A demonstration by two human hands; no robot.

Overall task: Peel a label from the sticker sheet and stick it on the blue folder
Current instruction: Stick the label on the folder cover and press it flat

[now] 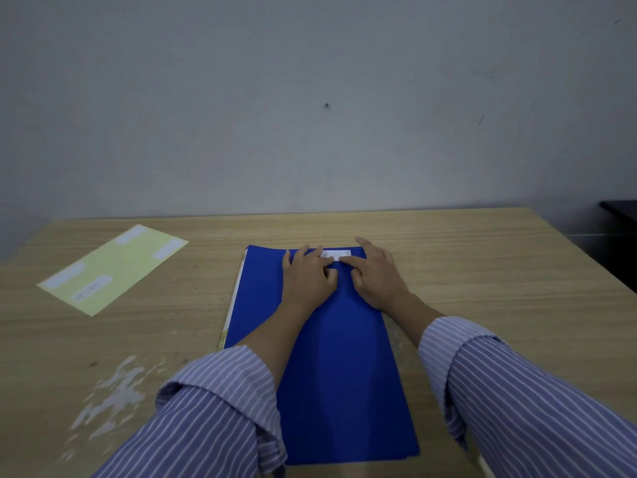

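Observation:
A blue folder (pixel 331 357) lies lengthwise on the wooden table, straight in front of me. A small white label (pixel 339 253) sits flat near the folder's far edge. My left hand (pixel 308 276) rests on the folder with its fingertips touching the label's left end. My right hand (pixel 374 272) lies beside it, its index finger pressed on the label's lower right part. Neither hand grips anything. The pale yellow sticker sheet (pixel 113 267) lies flat at the far left of the table, with several white labels on it.
The wooden table (pixel 482 270) ends at a grey wall behind. A patch of worn, peeling surface (pixel 113 395) marks the table at the near left. A dark piece of furniture (pixel 620 215) stands beyond the table's right edge.

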